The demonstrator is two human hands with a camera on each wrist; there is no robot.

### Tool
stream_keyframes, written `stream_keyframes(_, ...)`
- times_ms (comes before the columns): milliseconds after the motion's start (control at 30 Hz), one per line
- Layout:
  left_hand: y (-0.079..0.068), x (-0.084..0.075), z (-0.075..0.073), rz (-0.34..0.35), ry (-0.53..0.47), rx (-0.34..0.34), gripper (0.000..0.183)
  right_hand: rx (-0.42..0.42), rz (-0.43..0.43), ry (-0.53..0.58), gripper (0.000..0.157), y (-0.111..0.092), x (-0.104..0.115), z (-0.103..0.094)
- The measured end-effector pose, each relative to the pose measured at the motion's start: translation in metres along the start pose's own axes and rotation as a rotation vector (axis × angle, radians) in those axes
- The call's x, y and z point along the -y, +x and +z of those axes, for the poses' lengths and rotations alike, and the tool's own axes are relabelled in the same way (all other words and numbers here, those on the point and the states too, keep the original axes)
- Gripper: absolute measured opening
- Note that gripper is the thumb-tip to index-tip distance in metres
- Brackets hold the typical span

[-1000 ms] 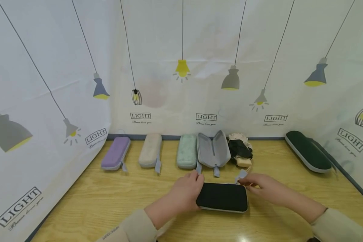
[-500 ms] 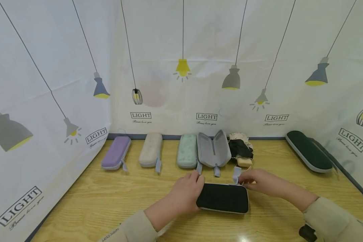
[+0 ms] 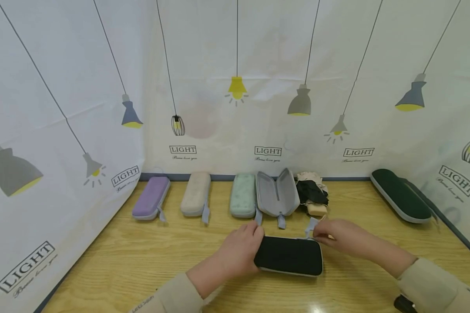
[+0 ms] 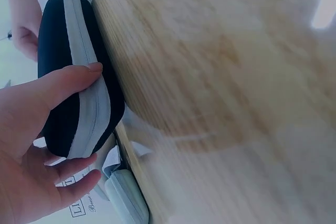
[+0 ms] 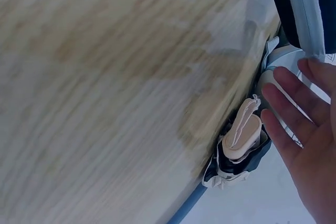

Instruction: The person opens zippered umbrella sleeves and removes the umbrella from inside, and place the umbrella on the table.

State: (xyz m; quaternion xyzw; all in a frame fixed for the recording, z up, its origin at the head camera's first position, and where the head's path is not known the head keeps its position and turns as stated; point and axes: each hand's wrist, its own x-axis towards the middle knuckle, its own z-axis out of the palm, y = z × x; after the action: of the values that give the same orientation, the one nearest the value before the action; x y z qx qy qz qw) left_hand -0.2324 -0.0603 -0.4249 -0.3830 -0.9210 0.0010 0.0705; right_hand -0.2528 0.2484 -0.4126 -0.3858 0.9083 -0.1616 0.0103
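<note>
A black zippered case [image 3: 290, 256] with a grey zip band [image 4: 86, 77] lies flat side up in front of me. My left hand [image 3: 240, 248] grips its left end, and in the left wrist view the thumb presses along the zip band. My right hand [image 3: 338, 234] is at the far right corner, its fingertips pinching the zipper pull by the grey-blue fabric tab [image 3: 310, 226]. In the right wrist view the other fingers of the right hand [image 5: 310, 119] are spread and bent loosely below the case corner. The fingertips' exact hold is partly hidden.
Along the back of the wooden table [image 3: 141, 265] lie a purple case [image 3: 150, 198], a beige case [image 3: 195, 194], a mint case [image 3: 243, 195] and an opened grey-lined case [image 3: 277, 193]. Beside it are bundled fabric pouches [image 3: 311, 191]. A dark green case [image 3: 399, 195] rests at right.
The fabric tab swung upright, then leaned right again. My right hand shifted slightly up and right at the case's corner. The left hand and case have barely moved.
</note>
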Motion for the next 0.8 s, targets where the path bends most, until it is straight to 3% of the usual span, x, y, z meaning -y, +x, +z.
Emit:
stream_keyframes(300,0.006,0.004,-0.002,-0.054,-0.138,0.088,0.072,-0.054,-0.05,-0.195,0.018,-0.007,0.0,0.002)
stream_keyframes(633,0.01,0.011,0.0,-0.134,-0.268,0.161,0.078,0.018,0.025,-0.125,0.023,-0.014,-0.004,0.007)
stream_keyframes(800,0.014,0.011,0.001,-0.175,-0.282,0.175,0.077,0.028,0.029,-0.044,0.025,-0.018,-0.004,0.011)
